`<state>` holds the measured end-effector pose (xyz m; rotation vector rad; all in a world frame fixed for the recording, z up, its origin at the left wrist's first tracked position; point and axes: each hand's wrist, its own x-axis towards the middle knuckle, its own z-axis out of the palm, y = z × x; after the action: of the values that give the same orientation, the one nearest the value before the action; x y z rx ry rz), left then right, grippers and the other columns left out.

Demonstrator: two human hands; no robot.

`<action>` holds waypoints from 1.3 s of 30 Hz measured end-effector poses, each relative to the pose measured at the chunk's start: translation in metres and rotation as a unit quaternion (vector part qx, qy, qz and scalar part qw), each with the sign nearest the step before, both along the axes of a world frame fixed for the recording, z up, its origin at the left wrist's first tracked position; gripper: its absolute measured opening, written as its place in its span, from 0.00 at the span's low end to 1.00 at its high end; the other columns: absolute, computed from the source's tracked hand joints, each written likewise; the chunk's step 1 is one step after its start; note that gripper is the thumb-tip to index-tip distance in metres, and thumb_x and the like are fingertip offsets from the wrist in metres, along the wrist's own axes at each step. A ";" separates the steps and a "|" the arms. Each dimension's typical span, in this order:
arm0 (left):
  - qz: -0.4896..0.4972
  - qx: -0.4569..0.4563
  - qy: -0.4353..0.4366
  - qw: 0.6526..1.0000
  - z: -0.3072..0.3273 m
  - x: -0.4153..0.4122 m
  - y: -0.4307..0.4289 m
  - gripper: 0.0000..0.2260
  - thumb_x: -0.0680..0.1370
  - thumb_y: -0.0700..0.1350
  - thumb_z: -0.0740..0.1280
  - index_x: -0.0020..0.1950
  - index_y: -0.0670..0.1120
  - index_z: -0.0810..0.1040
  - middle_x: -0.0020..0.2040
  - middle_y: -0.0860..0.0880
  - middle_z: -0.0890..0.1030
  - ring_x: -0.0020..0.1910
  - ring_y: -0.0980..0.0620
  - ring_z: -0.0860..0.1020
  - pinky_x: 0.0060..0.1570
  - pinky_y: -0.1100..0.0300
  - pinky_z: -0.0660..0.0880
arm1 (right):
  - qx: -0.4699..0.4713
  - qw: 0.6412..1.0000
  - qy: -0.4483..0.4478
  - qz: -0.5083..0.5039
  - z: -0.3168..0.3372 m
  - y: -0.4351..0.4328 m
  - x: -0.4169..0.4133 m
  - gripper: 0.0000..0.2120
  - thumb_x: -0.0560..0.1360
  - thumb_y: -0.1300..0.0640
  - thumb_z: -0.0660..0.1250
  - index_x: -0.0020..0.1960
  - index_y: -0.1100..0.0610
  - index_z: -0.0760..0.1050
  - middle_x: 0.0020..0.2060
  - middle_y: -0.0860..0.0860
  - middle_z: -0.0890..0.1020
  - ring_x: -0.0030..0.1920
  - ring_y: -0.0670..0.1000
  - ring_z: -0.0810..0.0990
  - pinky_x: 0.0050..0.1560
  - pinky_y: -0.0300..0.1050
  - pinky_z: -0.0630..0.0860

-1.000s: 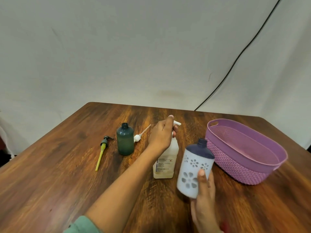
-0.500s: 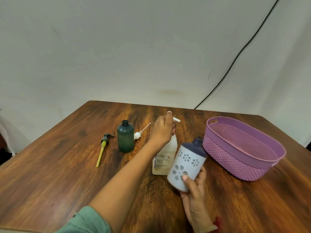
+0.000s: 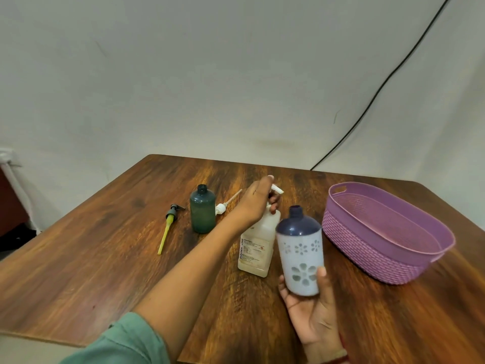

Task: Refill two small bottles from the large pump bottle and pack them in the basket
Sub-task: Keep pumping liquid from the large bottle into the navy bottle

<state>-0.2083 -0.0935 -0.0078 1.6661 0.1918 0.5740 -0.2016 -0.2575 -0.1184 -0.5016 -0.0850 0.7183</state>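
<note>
1. The left hand (image 3: 256, 203) curls over the top of the large pump bottle (image 3: 258, 243).
2. The right hand (image 3: 315, 316) grips the white bottle (image 3: 300, 256) upright, just beside it.
3. Its open neck (image 3: 296, 209) lies below the nozzle (image 3: 278, 189), nearer the person.

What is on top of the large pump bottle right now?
The left hand sits on the large pump bottle, fingers curled round its pump head. Only the white nozzle tip shows; the rest of the pump is covered.
</note>
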 end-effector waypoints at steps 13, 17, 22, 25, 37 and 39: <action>-0.011 -0.020 -0.016 1.000 -0.006 0.001 0.006 0.19 0.81 0.51 0.52 0.32 0.46 0.65 0.25 0.53 0.70 0.27 0.53 0.68 0.35 0.57 0.67 | -0.017 0.999 -0.002 -0.046 0.008 0.001 -0.001 0.19 0.71 0.46 0.66 0.56 0.57 0.76 0.51 0.58 0.83 0.44 0.56 0.85 0.45 0.48 0.82; -0.001 -0.017 -0.013 1.000 -0.006 0.002 0.005 0.21 0.83 0.47 0.50 0.30 0.46 0.65 0.25 0.53 0.69 0.27 0.53 0.69 0.37 0.55 0.67 | 0.015 0.998 0.021 -0.053 0.010 -0.002 -0.002 0.15 0.78 0.53 0.57 0.59 0.58 0.76 0.53 0.57 0.83 0.49 0.58 0.84 0.52 0.55 0.77; 0.002 -0.030 -0.007 1.000 -0.005 0.001 0.004 0.21 0.83 0.47 0.51 0.31 0.46 0.65 0.24 0.53 0.70 0.27 0.53 0.68 0.38 0.56 0.67 | 0.044 0.999 0.027 -0.001 0.001 -0.005 0.003 0.27 0.59 0.55 0.75 0.58 0.57 0.79 0.60 0.60 0.77 0.48 0.59 0.80 0.39 0.41 0.80; 0.000 -0.029 -0.010 1.000 -0.005 0.001 0.003 0.21 0.83 0.46 0.50 0.31 0.45 0.65 0.24 0.53 0.69 0.27 0.53 0.68 0.37 0.56 0.67 | 0.066 0.998 0.021 0.008 -0.001 -0.006 0.005 0.34 0.48 0.54 0.81 0.55 0.56 0.82 0.58 0.59 0.77 0.43 0.56 0.79 0.34 0.38 0.78; -0.008 -0.002 -0.012 1.000 -0.008 0.003 0.006 0.20 0.79 0.53 0.51 0.29 0.48 0.66 0.25 0.53 0.71 0.28 0.52 0.69 0.35 0.56 0.67 | 0.039 0.999 -0.023 0.024 0.004 -0.004 -0.001 0.27 0.52 0.53 0.79 0.50 0.57 0.83 0.47 0.60 0.83 0.38 0.57 0.82 0.32 0.41 0.80; -0.011 0.001 -0.012 1.000 -0.007 0.003 0.006 0.19 0.78 0.53 0.52 0.29 0.47 0.67 0.25 0.53 0.71 0.28 0.52 0.69 0.36 0.56 0.67 | 0.037 0.999 -0.019 0.022 0.004 -0.003 0.000 0.31 0.44 0.50 0.82 0.47 0.56 0.84 0.46 0.59 0.83 0.36 0.55 0.82 0.31 0.39 0.79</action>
<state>-0.2055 -0.0872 -0.0153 1.6602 0.1563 0.5781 -0.2012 -0.2608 -0.1145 -0.4441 -0.1591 0.7466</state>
